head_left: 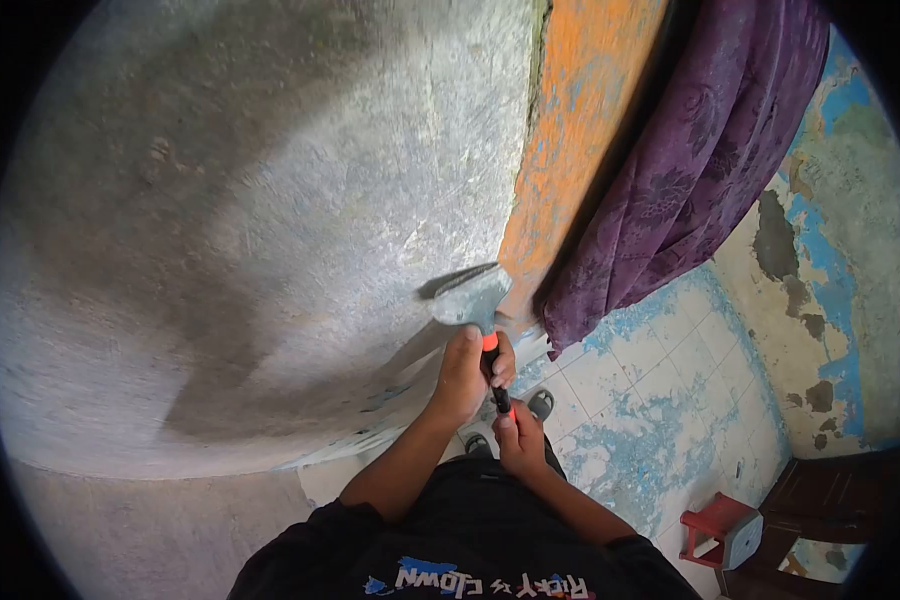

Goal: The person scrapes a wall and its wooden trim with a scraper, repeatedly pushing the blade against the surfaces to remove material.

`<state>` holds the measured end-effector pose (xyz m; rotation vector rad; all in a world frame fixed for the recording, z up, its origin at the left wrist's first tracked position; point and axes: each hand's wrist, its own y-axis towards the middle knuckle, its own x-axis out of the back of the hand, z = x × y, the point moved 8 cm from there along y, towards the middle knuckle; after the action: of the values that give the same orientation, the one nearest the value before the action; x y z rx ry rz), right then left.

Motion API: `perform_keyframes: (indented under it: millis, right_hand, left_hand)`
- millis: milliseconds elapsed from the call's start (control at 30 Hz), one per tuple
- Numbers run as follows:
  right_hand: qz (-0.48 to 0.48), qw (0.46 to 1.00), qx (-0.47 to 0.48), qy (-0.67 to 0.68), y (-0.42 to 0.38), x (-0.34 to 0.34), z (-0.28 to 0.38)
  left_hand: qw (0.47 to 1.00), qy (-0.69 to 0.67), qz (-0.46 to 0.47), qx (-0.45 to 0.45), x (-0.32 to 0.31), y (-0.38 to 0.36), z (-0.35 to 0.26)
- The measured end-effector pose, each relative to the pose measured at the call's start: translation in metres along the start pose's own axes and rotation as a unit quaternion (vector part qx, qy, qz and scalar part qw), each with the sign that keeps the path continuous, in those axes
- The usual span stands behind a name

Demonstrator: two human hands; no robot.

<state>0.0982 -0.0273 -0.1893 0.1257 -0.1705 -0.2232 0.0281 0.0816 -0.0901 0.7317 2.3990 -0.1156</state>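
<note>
A wide metal scraper (pixel 472 297) with a black and orange handle has its blade edge at the grey wall (pixel 270 200), beside the orange door frame (pixel 570 110). My left hand (pixel 462 373) is wrapped round the handle close under the blade. Lower down, my right hand (pixel 520 438) grips the end of the same handle. The blade's dark shadow falls on the wall to its left.
A purple curtain (pixel 670 180) hangs right of the frame. White floor tiles (pixel 610 375) carry blue flakes. A red and grey stool (pixel 722 532) stands at the lower right by dark brown furniture (pixel 820 495). The right wall (pixel 845 250) has peeling blue paint.
</note>
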Motion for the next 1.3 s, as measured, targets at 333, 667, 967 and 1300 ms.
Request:
perform_keyframes:
  millis: [333,667,967,1300]
  right_hand:
    - [0.003,1.0,0.003,-0.014,-0.005,0.004,0.005]
    - [-0.007,1.0,0.017,-0.026,0.001,0.003,-0.001]
    - [-0.016,1.0,0.011,-0.016,0.004,-0.002,0.004]
    - [-0.029,0.999,0.013,-0.012,0.018,0.003,0.02]
  left_hand:
    - [1.0,0.007,-0.002,0.009,-0.001,-0.002,-0.001]
    - [0.999,0.03,-0.019,-0.001,-0.001,0.0,0.0]
    - [0.998,0.059,0.024,0.008,-0.003,0.003,-0.009]
    - [0.997,0.064,0.041,0.001,-0.021,0.015,-0.032]
